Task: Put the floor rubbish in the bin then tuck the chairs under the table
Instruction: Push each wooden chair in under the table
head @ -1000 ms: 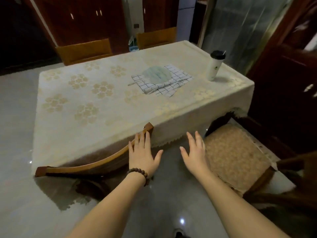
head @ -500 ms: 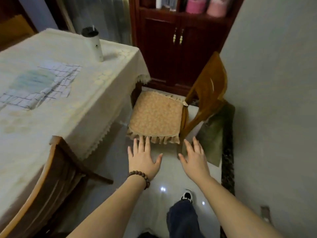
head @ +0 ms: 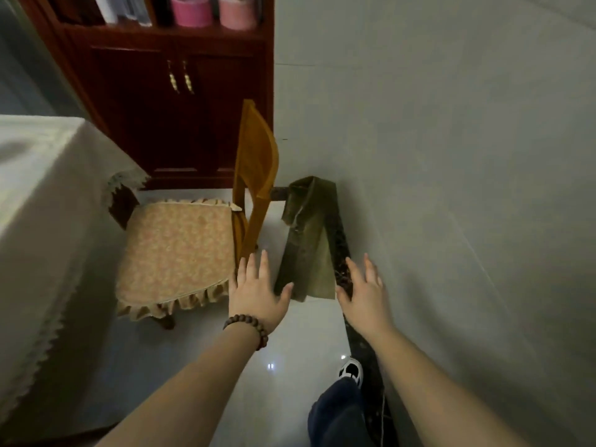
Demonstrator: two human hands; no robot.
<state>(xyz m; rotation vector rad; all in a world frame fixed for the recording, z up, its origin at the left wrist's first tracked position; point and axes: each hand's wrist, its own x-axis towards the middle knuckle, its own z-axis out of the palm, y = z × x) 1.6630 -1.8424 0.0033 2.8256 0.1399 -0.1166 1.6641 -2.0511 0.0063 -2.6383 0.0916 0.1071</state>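
Both my hands reach forward with fingers spread and released, holding nothing — left hand (head: 258, 296) near the chair's (head: 180, 250) back post, right hand (head: 362, 295) over the dark skirting by the wall. The chair stands pulled out beside the cloth-covered bench (head: 42, 195), seat facing it. To tuck it well, I judge: grip the backrest (head: 256, 162) with both hands and push squarely — keeping its legs off the hanging lace edge.
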